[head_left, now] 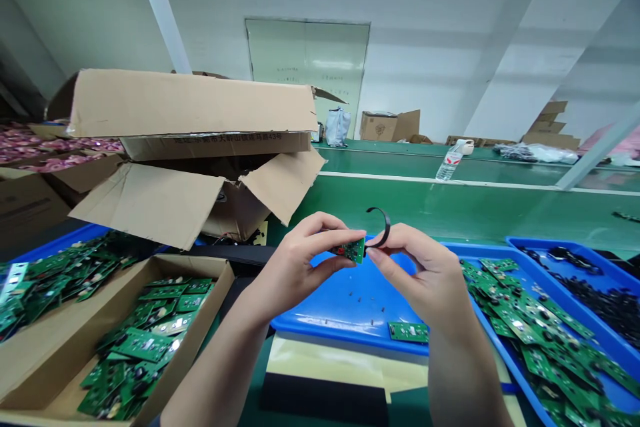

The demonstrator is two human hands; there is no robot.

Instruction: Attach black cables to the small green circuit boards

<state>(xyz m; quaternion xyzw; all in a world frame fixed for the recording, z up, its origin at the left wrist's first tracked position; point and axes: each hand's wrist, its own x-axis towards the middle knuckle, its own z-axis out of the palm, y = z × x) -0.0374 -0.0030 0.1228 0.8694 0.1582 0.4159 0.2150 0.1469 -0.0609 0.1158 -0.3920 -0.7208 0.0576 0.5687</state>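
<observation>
My left hand point(295, 267) pinches a small green circuit board point(351, 250) between thumb and fingers, above a blue plastic tray point(345, 300). My right hand point(425, 273) holds a curved black flat cable point(385, 225) by its end, close to the board's right edge. The cable arches upward, and its contact with the board is partly hidden by my fingers. A loose green circuit board point(409, 331) lies on the tray's front part below my right hand, with several tiny dark parts scattered near it.
A cardboard box point(50, 373) full of green boards stands at lower left, with more boards in a blue tray point(60, 280) behind it. A blue tray point(500, 280) of boards lies at right, beside a blue tray point(565, 260) of black cables. A large open carton point(195, 113) rises at back left.
</observation>
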